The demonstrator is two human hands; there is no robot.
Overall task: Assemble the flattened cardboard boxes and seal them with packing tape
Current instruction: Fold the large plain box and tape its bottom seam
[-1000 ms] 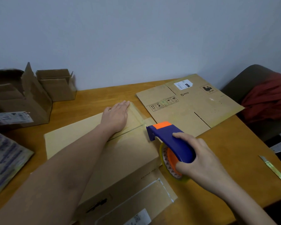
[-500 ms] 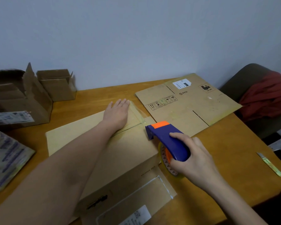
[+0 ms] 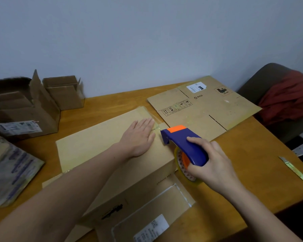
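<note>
An assembled cardboard box (image 3: 98, 142) stands on the wooden table (image 3: 252, 173) in front of me, its top flaps closed. My left hand (image 3: 138, 135) lies flat on the top, fingers straight, pressing near the far right edge where clear tape shows. My right hand (image 3: 210, 165) grips the blue tape dispenser (image 3: 185, 145) with an orange tip and a roll of clear tape. The dispenser's head sits at the box's right top edge, just right of my left hand. A flattened cardboard box (image 3: 205, 107) lies beyond on the table's far right.
Two open brown boxes (image 3: 24, 109) stand at the far left by the wall. A printed plastic mailer (image 3: 10, 172) lies at the left edge. A green utility knife (image 3: 293, 169) lies on the table at right. A chair with red cloth (image 3: 287, 100) is beyond the right corner.
My left hand has slid toward me along the box top. The right hand and dispenser stayed at the box's right edge, barely shifting.
</note>
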